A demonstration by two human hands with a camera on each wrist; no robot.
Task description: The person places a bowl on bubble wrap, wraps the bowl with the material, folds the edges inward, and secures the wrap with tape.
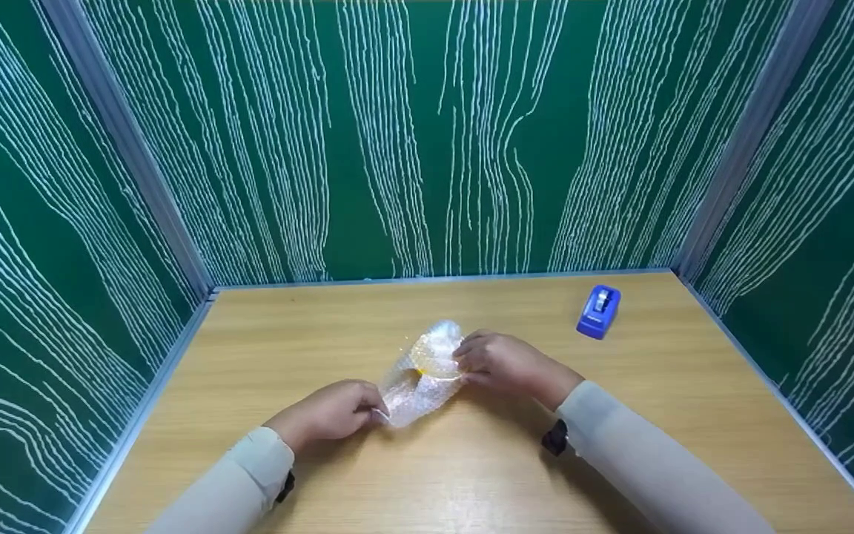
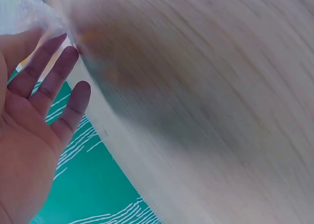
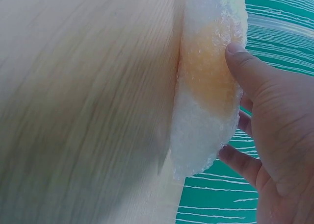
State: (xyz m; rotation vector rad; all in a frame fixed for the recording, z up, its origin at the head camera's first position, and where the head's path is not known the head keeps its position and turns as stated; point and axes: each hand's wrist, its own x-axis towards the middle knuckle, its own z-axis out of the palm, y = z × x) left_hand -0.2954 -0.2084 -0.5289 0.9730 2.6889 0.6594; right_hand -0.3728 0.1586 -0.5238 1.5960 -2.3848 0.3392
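A piece of clear bubble wrap (image 1: 416,404) is partly rolled around a yellow-orange thing (image 3: 208,69), whose kind the wrap hides. My left hand (image 1: 334,410) pinches the near left corner of the wrap between thumb and forefinger. In the left wrist view, the other fingers of that hand (image 2: 29,121) are spread. On the opposite side, my right hand (image 1: 505,363) holds the rolled part. The right wrist view has its thumb (image 3: 240,57) lying on the bubble wrap (image 3: 201,136), with fingertips at the far edge.
A blue tape dispenser (image 1: 599,311) stands at the back right of the wooden table (image 1: 271,334). Green panels (image 1: 368,185) with wavy white lines rise behind the table and along both sides, joined by grey metal posts (image 1: 130,141).
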